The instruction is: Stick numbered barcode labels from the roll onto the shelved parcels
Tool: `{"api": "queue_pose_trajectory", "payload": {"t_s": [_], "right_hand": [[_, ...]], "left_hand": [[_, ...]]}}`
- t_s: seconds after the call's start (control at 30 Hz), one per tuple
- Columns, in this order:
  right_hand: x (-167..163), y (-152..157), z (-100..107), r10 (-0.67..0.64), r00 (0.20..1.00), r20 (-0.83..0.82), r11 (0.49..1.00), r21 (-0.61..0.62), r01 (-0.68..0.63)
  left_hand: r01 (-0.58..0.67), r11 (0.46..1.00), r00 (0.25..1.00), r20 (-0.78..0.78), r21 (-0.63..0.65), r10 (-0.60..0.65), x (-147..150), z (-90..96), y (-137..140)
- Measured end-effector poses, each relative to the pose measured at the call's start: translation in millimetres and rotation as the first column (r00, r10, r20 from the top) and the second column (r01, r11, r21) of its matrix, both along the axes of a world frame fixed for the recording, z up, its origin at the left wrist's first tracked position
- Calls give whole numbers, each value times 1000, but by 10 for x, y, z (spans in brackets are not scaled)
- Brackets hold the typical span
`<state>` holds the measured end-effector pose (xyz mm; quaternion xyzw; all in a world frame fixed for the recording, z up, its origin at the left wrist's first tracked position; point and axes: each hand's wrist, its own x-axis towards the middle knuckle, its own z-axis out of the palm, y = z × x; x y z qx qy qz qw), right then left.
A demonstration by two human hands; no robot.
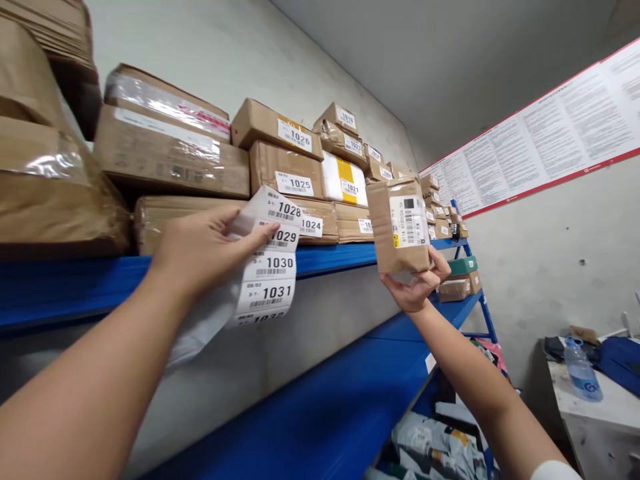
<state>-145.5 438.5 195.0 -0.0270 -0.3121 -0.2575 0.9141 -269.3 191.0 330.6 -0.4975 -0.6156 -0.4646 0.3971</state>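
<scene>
My left hand [205, 250] pinches a strip of printed number labels [270, 273], thumb on its front. The visible labels run from 1028 downward, and the strip's lower end curls away with pale backing behind it. On the right, my right hand [417, 283] grips a small brown cardboard box [395, 223] from below. A white shipping label [410, 221] with a barcode faces me on the box. Behind the strip, stacked parcels carry number labels, among them a box marked 1025 [265, 167] and one marked 1026 [260, 127].
A blue shelf [340, 257] bears the parcels, with larger boxes [170, 153] at left. Below runs another blue shelf [320, 413], with bagged parcels [425, 440] under it. A water bottle [583, 373] stands on a white table [615, 407] at right. Printed notices [540, 127] hang on the wall.
</scene>
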Motion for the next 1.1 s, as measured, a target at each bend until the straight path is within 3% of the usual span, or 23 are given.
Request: {"api": "queue_pose_trajectory", "payload": {"t_s": [0.13, 0.37, 0.57, 0.67, 0.77, 0.87, 0.93, 1.0, 1.1], "right_hand": [[-8, 88, -82, 35, 999, 32, 993, -114, -31], [-5, 148, -114, 69, 994, 82, 978, -202, -52], [18, 107, -66, -44, 999, 9, 998, 46, 43], [26, 52, -45, -53, 999, 12, 996, 69, 52], [3, -65, 15, 24, 1000, 12, 995, 102, -25], [-61, -241, 214, 200, 979, 38, 978, 59, -202], [-116, -364, 463, 334, 938, 96, 942, 6, -336], [-174, -482, 809, 408, 902, 140, 913, -52, -405], [-271, -663, 1461, 415, 883, 217, 905, -195, -378]], "left_hand": [[-18, 1000, 999, 26, -4, 19, 66, -2, -8], [-58, 998, 998, 2, 2, 58, 91, -9, -13], [-50, 999, 999, 16, 1, 50, 105, -17, -12], [-32, 999, 999, 2, 17, 32, 52, -26, -4], [25, 999, 997, -73, 39, -22, -45, -32, 23], [90, 995, 984, -156, 44, -82, -144, -40, 61], [122, 991, 973, -203, 54, -109, -203, -49, 84], [159, 986, 960, -240, 54, -142, -259, -59, 103], [237, 971, 940, -260, 40, -218, -333, -74, 121]]}}
